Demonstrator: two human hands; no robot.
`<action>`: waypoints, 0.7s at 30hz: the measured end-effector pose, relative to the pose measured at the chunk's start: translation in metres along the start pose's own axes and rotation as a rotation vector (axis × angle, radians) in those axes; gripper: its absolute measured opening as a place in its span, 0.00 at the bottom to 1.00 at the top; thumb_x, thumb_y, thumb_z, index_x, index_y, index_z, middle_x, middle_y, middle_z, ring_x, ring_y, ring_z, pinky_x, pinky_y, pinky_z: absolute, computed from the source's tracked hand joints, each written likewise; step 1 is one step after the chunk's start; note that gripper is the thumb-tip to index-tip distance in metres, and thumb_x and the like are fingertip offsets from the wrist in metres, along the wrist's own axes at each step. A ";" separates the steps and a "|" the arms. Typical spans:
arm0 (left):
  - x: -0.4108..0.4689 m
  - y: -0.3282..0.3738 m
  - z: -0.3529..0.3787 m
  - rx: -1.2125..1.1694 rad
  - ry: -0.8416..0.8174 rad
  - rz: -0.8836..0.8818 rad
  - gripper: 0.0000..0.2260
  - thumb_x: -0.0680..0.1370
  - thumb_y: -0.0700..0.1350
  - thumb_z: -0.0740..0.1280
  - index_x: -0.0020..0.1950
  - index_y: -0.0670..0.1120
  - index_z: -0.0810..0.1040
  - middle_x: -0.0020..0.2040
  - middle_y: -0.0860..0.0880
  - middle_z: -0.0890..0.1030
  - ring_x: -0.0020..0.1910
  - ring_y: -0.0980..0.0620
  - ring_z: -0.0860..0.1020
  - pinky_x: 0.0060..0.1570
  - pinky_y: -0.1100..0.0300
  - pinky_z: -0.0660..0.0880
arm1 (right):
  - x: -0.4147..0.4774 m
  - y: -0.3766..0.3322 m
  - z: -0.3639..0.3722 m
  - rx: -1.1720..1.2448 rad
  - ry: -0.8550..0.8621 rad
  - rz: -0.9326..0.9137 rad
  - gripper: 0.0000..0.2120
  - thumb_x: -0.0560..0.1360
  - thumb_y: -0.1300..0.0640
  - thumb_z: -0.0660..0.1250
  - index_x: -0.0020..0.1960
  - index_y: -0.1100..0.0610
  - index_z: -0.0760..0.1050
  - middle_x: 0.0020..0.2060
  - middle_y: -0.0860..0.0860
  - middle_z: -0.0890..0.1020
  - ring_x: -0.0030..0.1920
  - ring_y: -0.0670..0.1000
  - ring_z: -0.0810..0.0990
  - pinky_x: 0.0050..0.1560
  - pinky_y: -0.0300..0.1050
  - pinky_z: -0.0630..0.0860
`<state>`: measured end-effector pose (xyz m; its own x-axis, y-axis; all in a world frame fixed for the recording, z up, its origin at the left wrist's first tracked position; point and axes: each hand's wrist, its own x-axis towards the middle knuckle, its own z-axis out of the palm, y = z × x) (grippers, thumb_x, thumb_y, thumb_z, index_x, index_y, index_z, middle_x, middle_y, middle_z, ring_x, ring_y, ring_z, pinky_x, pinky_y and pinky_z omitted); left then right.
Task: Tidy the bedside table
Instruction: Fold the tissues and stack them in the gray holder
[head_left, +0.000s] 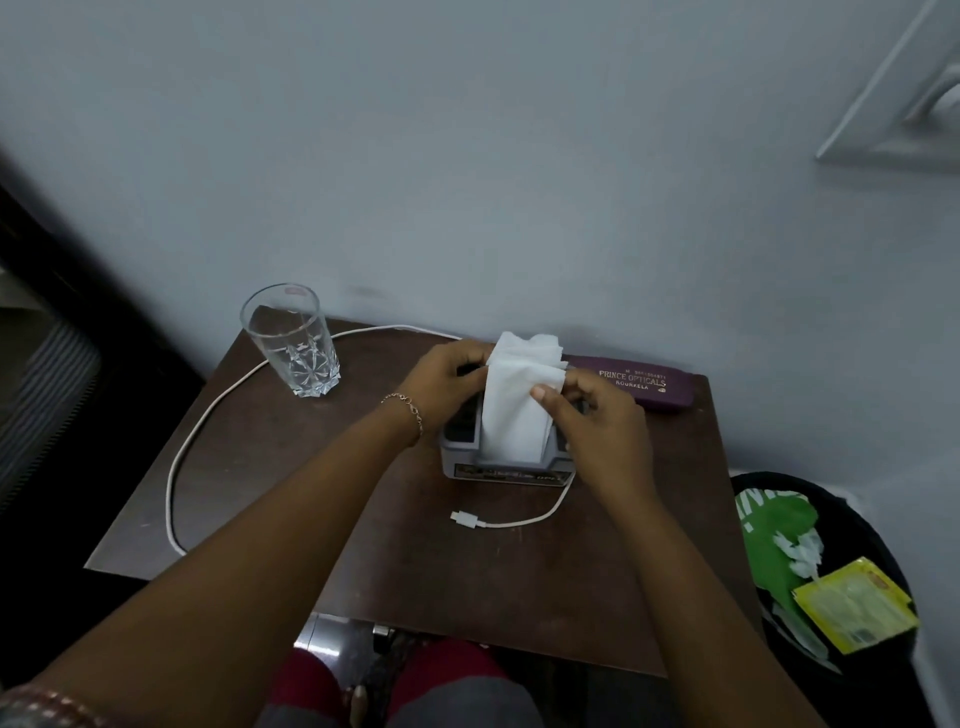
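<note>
Near edge: dark brown wood surface (467, 582), matte, squarish. Landmark = grey tissue box (511, 472), mid-surface, slightly R of centre.

Around the box:
- Black round bin (852, 519) on the floor, R of box and nearer the camera, off the surface. Inside: green wrapper (769, 535), yellow packet (857, 608), crumpled white scraps.
- White cable (174, 467): plug end (465, 518) lies just in front of box. The cord curls from there to the box's R front corner. Another stretch loops wide to the L of box, then runs along the far edge behind it.
- Clear cut-pattern glass (291, 343), upright, far-L of box, standing inside the cable loop.
- Purple spectacle case (649, 384), long, gold lettering, behind-R of box, against the wall.

Obstruction: both forearms cross the surface. Hands cover the box top's sides, so only the front panel and part of the top show.

Task item: white tissues (519, 405), a soft folded wad standing upright out of the box top, upper edges ragged and uneven.

Hands: L hand (441, 379), thin bracelet (408, 408) at wrist, fingers curled on the wad's L edge. R hand (597, 415) pinches the R side, thumb on the front face.

Far: plain pale grey wall, smooth.
</note>
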<state>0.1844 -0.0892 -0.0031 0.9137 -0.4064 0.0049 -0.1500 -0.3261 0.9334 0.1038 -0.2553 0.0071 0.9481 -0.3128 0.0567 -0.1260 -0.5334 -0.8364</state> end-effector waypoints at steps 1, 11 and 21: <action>0.000 -0.001 0.000 0.021 -0.007 0.015 0.10 0.74 0.44 0.66 0.52 0.43 0.82 0.51 0.51 0.80 0.53 0.51 0.78 0.59 0.47 0.74 | 0.000 -0.001 0.001 -0.002 0.004 0.010 0.12 0.69 0.40 0.66 0.47 0.46 0.79 0.38 0.43 0.82 0.38 0.46 0.80 0.41 0.54 0.79; -0.026 0.014 -0.012 -0.218 0.003 0.034 0.12 0.78 0.47 0.61 0.58 0.47 0.78 0.58 0.52 0.79 0.58 0.63 0.76 0.58 0.68 0.70 | 0.004 -0.007 -0.006 0.056 -0.032 -0.012 0.32 0.67 0.43 0.73 0.68 0.43 0.64 0.56 0.35 0.75 0.56 0.40 0.73 0.52 0.40 0.70; -0.029 -0.001 0.002 0.199 0.161 0.064 0.22 0.63 0.65 0.67 0.55 0.60 0.78 0.62 0.58 0.73 0.64 0.60 0.70 0.66 0.50 0.67 | 0.021 -0.013 -0.004 0.112 -0.157 -0.056 0.30 0.68 0.50 0.74 0.66 0.43 0.67 0.50 0.45 0.78 0.51 0.42 0.77 0.54 0.43 0.75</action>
<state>0.1575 -0.0790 -0.0050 0.9459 -0.2957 0.1335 -0.2662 -0.4723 0.8403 0.1243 -0.2581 0.0214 0.9877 -0.1540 0.0267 -0.0466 -0.4533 -0.8901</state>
